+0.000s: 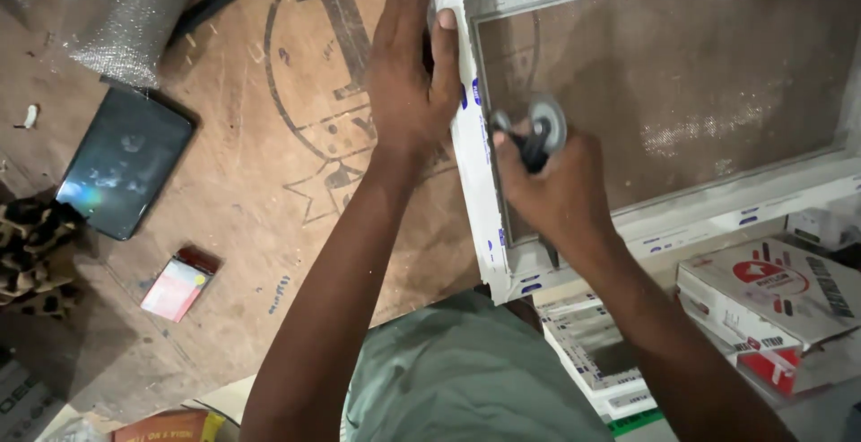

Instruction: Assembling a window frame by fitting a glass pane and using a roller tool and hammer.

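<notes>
- A white plastic frame fitted with brown mesh (502, 218) is laid on a worn brown wooden board (269, 227), its near corner reaching past the board's edge.
- The frame's left rail is clasped by the left hand (408, 74), thumb over the inner lip.
- A small metal-wheeled roller tool with a dark handle (538, 133) is clenched in the right hand (556, 195), the wheel set against the mesh beside the left rail.
- A black phone (121, 160) lies well apart on the board.

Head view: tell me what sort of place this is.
Probably a small workshop for window or screen frames. The right hand runs a roller tool along a white frame with mesh, on a worn plywood bench; the left hand steadies the frame.
</notes>
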